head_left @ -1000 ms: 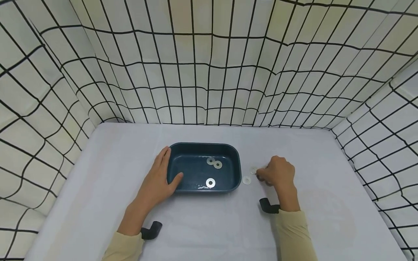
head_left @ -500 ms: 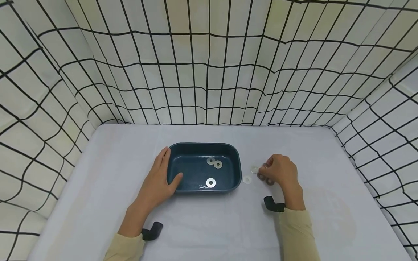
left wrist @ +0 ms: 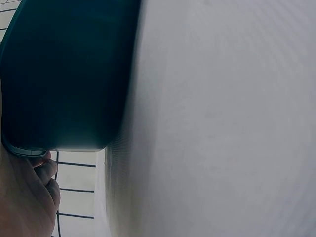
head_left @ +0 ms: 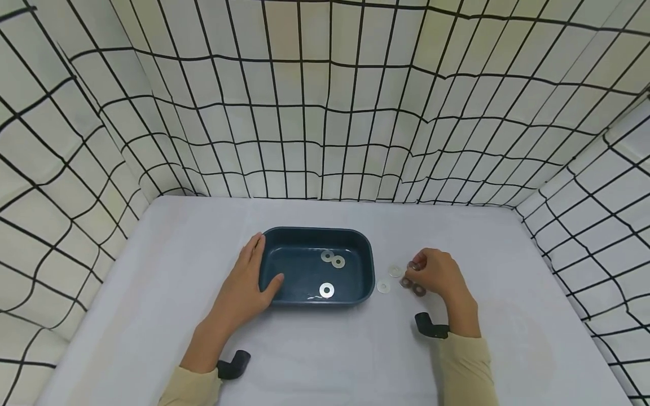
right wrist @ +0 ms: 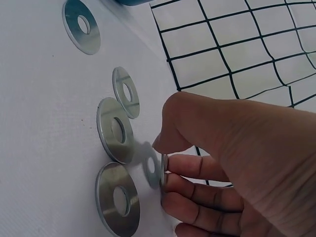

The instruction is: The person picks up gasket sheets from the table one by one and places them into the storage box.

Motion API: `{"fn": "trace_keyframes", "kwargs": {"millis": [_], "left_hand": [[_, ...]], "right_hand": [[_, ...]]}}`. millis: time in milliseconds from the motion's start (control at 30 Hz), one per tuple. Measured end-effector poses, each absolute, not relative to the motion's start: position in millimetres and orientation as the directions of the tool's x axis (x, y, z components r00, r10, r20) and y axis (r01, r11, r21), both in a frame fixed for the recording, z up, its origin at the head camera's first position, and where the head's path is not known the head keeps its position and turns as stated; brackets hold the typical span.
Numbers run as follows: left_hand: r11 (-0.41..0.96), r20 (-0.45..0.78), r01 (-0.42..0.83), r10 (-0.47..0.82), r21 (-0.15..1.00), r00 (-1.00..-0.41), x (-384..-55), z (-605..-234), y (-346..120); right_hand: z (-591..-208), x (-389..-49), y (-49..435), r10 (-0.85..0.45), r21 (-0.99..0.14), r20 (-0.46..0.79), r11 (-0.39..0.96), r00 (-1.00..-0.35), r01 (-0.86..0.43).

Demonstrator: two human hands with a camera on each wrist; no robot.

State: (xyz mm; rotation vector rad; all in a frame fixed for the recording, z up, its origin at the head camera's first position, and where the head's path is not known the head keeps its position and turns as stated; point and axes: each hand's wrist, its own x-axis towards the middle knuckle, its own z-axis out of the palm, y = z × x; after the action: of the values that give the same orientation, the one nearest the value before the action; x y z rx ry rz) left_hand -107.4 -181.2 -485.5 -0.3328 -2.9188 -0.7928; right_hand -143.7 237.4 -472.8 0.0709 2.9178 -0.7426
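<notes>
In the head view my left hand (head_left: pixel 244 287) holds the left end of a dark teal tray (head_left: pixel 315 304), thumb over the rim, fingers along the outer side. Three flat metal washers lie inside; two of them touch, and one washer (head_left: pixel 326 290) sits nearer the front. Right of the tray, my right hand (head_left: pixel 438 276) pinches a washer (right wrist: pixel 164 169) between thumb and fingers. The right wrist view has it edge-on, just off the cloth. Several more washers lie flat beside that hand, including a washer (right wrist: pixel 118 200) and a clear-grey washer (head_left: pixel 383 287) close to the tray wall.
A white cloth covers the table (head_left: pixel 325 361). White walls with a black grid (head_left: pixel 325 124) stand at the back and both sides. Black curved mounts (head_left: pixel 430 326) are strapped on both wrists, near the beige sleeves.
My right hand has shifted slightly right, uncovering washers beneath it, and a washer now shows in its pinch. The left hand and the tray keep their place.
</notes>
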Motion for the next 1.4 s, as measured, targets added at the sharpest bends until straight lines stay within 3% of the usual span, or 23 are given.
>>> {"fn": "trace_keyframes", "kwargs": {"millis": [633, 1400], "left_hand": [[0.829, 0.159, 0.247, 0.192, 0.501, -0.968, -108.8, -483.9, -182.1], [0.836, 0.140, 0.236, 0.192, 0.495, -0.971, -108.2, -480.0, -182.4]], "right_hand": [[-475.2, -147.4, 241.4, -0.032, -0.511, -0.116, 0.859, -0.993, 0.032], [-449.1, -141.3, 218.0, -0.132, -0.526, 0.001, 0.843, -0.991, -0.113]]}}
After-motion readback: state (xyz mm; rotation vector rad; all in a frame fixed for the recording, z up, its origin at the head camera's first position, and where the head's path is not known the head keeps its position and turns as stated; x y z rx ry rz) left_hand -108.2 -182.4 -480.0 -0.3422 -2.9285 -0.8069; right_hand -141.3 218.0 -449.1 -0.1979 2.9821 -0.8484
